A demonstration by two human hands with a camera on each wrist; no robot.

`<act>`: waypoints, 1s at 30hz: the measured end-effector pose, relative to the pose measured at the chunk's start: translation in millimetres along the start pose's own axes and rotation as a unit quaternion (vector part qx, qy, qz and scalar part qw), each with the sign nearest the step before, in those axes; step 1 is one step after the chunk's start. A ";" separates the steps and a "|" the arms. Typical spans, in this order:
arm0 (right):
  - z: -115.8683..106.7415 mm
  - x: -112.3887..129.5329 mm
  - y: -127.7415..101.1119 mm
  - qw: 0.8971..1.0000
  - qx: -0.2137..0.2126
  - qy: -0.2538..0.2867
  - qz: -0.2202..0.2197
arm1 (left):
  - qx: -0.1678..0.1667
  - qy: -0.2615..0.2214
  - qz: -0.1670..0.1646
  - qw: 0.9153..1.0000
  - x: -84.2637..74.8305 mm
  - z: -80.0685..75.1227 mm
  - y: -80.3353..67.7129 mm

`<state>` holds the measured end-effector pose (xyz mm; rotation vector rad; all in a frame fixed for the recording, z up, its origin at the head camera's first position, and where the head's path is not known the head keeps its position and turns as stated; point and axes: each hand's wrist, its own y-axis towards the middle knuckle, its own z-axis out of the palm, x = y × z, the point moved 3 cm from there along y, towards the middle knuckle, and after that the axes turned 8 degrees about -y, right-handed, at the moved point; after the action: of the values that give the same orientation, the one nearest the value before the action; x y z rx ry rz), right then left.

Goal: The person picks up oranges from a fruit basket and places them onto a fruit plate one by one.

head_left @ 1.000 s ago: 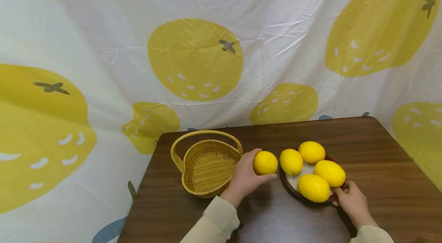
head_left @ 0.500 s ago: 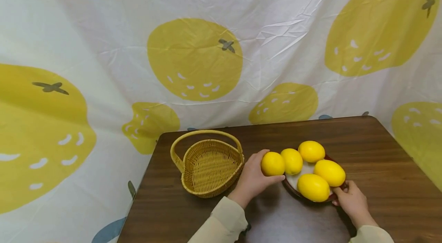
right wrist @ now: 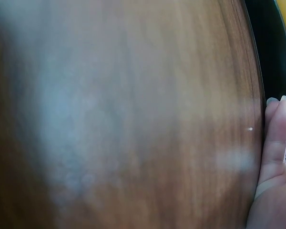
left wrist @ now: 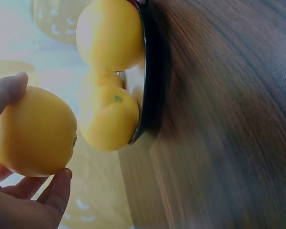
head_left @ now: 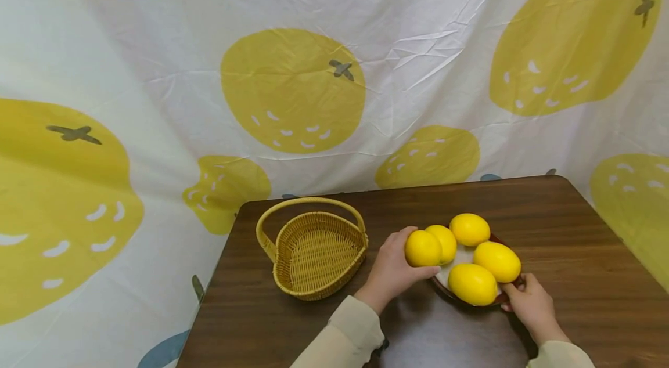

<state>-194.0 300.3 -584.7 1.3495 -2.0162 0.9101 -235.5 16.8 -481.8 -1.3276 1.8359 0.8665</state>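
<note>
My left hand [head_left: 391, 268] grips a yellow lemon [head_left: 423, 248] between thumb and fingers, at the left edge of a dark-rimmed plate with a pale inside [head_left: 443, 278]. In the left wrist view the held lemon [left wrist: 35, 131] is apart from the plate's fruit and clear of the table. Several other lemons [head_left: 473, 284] lie on the plate; one [head_left: 444, 243] is partly hidden behind the held one. My right hand [head_left: 532, 305] pinches the plate's right front rim, thumb on top. In the right wrist view its fingers [right wrist: 278, 126] lie against the plate's dark outer side [right wrist: 271, 47].
A wicker basket [head_left: 319, 260] with an arched handle stands left of my left hand, with nothing in it. Both stand on a dark wooden table [head_left: 580, 252]. Behind it hangs a white cloth [head_left: 172, 66] printed with large yellow fruit.
My left hand has moved right with the lemon, from the gap beside the basket to the plate's left edge. My right hand has stayed on the rim.
</note>
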 end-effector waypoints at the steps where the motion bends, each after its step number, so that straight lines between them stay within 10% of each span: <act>1: -0.1 0.4 0.1 1.000 0.001 0.001 0.000 | 0.001 0.000 0.000 1.000 -0.1 0.8 0.3; 30: -0.7 -0.8 -0.2 1.000 0.002 -0.014 0.001 | 0.010 0.010 -0.016 1.000 -10.7 35.2 18.3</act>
<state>-193.5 301.3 -584.9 1.3706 -2.0380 0.9008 -245.3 55.9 -489.4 -1.3538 1.8283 0.8190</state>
